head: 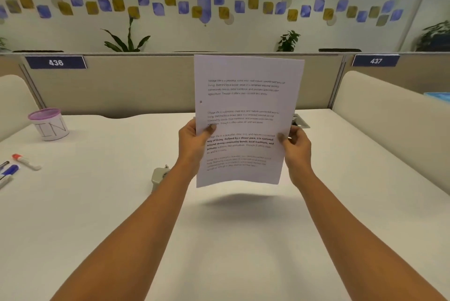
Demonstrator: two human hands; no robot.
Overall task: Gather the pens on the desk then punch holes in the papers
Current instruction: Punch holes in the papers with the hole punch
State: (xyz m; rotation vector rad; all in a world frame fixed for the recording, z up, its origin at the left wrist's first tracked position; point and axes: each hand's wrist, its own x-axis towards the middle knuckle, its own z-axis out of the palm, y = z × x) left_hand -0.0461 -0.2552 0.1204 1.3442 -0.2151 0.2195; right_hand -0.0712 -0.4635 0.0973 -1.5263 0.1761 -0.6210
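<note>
Both hands pinch the paper upright above the desk, the left hand with its thumb on the left margin and the right hand with its thumb on the right. It looks light, thin and floppy, its bottom edge bowing free below the hands, so I judge it best gripped at both side margins, kept taut and fed in flat. The punch sits just under the left wrist, and the pens lie well off to the left of that hand
</note>
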